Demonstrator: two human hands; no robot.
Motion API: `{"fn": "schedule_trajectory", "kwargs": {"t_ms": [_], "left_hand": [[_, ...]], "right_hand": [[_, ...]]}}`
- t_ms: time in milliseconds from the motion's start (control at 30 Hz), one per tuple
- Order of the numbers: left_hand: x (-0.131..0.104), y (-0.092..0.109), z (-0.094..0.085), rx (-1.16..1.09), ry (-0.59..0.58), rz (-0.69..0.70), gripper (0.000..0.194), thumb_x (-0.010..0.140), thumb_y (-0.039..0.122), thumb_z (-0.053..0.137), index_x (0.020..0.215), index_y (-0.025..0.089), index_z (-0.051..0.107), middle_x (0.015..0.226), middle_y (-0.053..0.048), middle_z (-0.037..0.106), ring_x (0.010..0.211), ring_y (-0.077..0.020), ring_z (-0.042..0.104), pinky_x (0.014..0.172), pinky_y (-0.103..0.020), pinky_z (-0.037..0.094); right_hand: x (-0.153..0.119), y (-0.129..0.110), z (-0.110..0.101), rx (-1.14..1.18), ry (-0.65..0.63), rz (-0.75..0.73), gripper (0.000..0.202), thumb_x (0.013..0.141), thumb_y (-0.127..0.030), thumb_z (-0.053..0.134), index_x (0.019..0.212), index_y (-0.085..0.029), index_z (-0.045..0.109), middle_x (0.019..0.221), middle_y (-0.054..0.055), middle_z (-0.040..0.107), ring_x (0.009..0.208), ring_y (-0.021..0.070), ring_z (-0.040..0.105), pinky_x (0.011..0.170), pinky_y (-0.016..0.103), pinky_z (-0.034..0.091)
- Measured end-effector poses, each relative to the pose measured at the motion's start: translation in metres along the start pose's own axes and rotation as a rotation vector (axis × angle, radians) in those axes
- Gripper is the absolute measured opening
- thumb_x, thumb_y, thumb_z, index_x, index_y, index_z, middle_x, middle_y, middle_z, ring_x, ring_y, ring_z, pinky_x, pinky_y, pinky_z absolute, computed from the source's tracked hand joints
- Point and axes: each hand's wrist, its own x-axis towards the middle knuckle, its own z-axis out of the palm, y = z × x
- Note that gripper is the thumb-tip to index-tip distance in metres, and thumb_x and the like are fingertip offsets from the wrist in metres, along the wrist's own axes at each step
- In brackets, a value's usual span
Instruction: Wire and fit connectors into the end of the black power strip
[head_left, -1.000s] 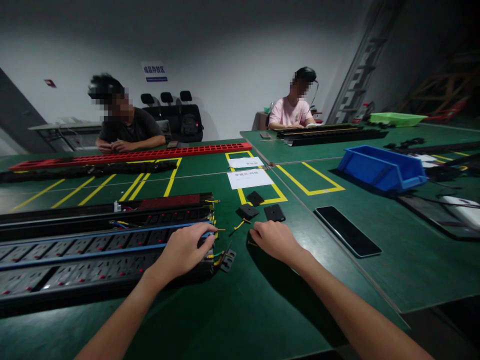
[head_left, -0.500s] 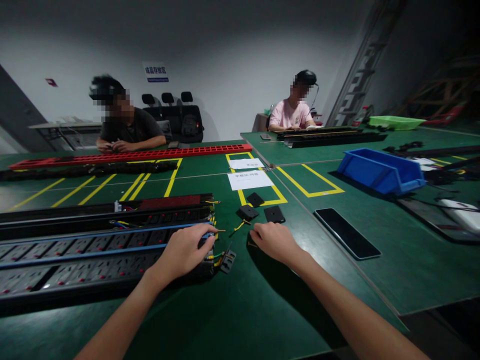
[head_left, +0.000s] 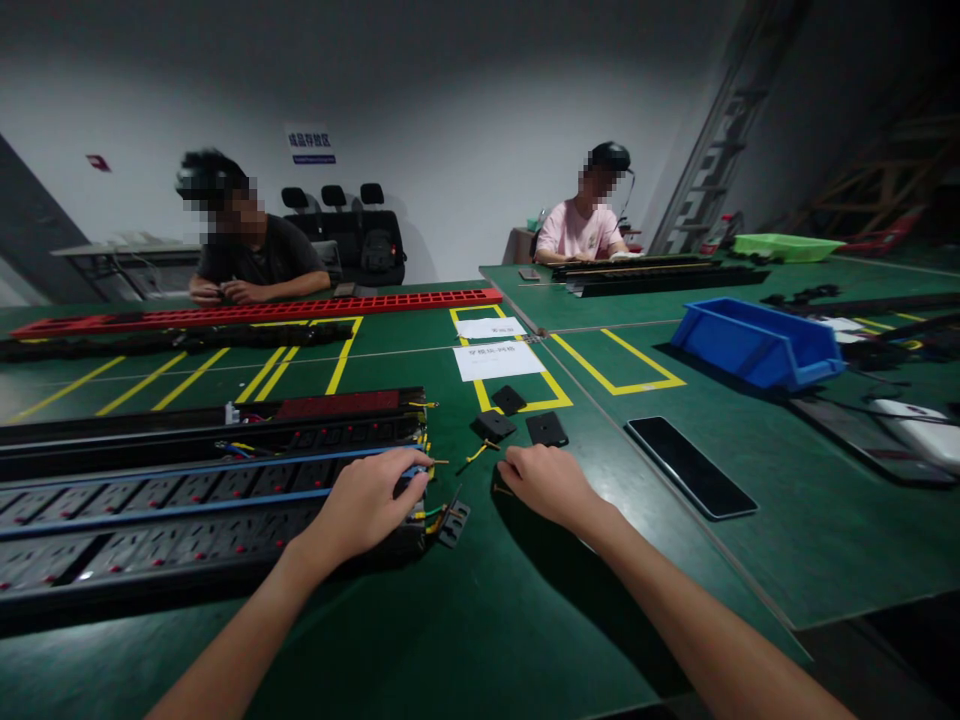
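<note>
We start at the front of the smooth green tabletop (head_left: 390, 640), where both our forearms reach in. Nearest on the left lies a long black power strip with grey sockets and red dots (head_left: 187, 545); at its right end a black slotted metal plate (head_left: 452, 524) sits tilted, green and yellow wires beside it. Just beyond runs a blue-edged black socket strip (head_left: 157, 493), our left hand (head_left: 373, 503) over its right end, fingers bent, thumb near the index finger; a thin brass-coloured pin (head_left: 440, 461) juts out at the fingertips, though whether we grip it we cannot tell. Our right hand (head_left: 541, 478) rests well apart on the table, loosely curled, its palm hidden; we cannot tell what it holds. A thin brass-coloured piece (head_left: 504, 488) shows just under it. Right of it: a dark-screened phone (head_left: 691, 467). Ahead, a short yellow wire (head_left: 478, 453) lies near three flat black square blocks (head_left: 548, 429). Farther: white paper sheets (head_left: 499, 361), a blue plastic bin (head_left: 739, 345) to the right, then a long red slotted frame (head_left: 300, 308). Beyond sit two co-workers, one in a dark top (head_left: 262, 258), one in pink (head_left: 576, 232).
</note>
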Motion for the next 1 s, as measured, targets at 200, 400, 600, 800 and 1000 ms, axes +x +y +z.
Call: {"fn": "schedule_trajectory", "kwargs": {"t_ms": [200,400,600,800,1000], "left_hand": [[0.0008,-0.0017,0.0019,0.006,0.006,0.014,0.030,0.101,0.038,0.046,0.117,0.025,0.068,0.120,-0.005,0.074,0.108,-0.0249,0.070,0.092,-0.038,0.053],[0.0000,-0.0028,0.0035,0.019,0.005,0.018,0.030,0.101,0.038,0.045,0.117,0.025,0.067,0.121,-0.004,0.073,0.110,-0.0248,0.069,0.091,-0.038,0.052],[-0.0006,-0.0010,0.0015,0.016,0.001,0.013,0.031,0.101,0.038,0.045,0.118,0.025,0.068,0.122,-0.005,0.073,0.110,-0.0253,0.069,0.090,-0.038,0.053],[-0.0008,-0.0011,0.0011,0.019,-0.001,0.007,0.030,0.101,0.038,0.046,0.118,0.025,0.067,0.120,-0.004,0.074,0.108,-0.0253,0.070,0.090,-0.039,0.053],[0.0006,-0.0008,0.0015,0.016,-0.001,0.014,0.031,0.101,0.037,0.045,0.118,0.025,0.067,0.119,-0.004,0.074,0.108,-0.0249,0.070,0.089,-0.039,0.053]], "right_hand": [[0.0010,-0.0004,0.0004,0.001,0.007,-0.001,0.038,0.101,-0.034,0.041,0.085,-0.017,0.072,0.084,0.013,0.076,0.072,0.0248,0.071,0.059,0.030,0.032],[0.0005,-0.0003,0.0006,-0.004,0.007,0.003,0.038,0.101,-0.034,0.042,0.085,-0.017,0.072,0.082,0.013,0.075,0.071,0.0243,0.070,0.057,0.030,0.028],[0.0005,-0.0001,0.0014,-0.002,0.028,-0.003,0.037,0.101,-0.033,0.043,0.084,-0.018,0.072,0.080,0.012,0.075,0.067,0.0226,0.068,0.056,0.030,0.022],[0.0002,-0.0002,0.0001,0.004,0.032,-0.004,0.036,0.101,-0.033,0.044,0.083,-0.018,0.071,0.079,0.011,0.075,0.065,0.0206,0.066,0.055,0.030,0.018],[-0.0006,-0.0006,-0.0008,0.001,0.029,-0.008,0.034,0.100,-0.032,0.045,0.084,-0.018,0.072,0.078,0.011,0.074,0.065,0.0206,0.066,0.054,0.031,0.017]]}}
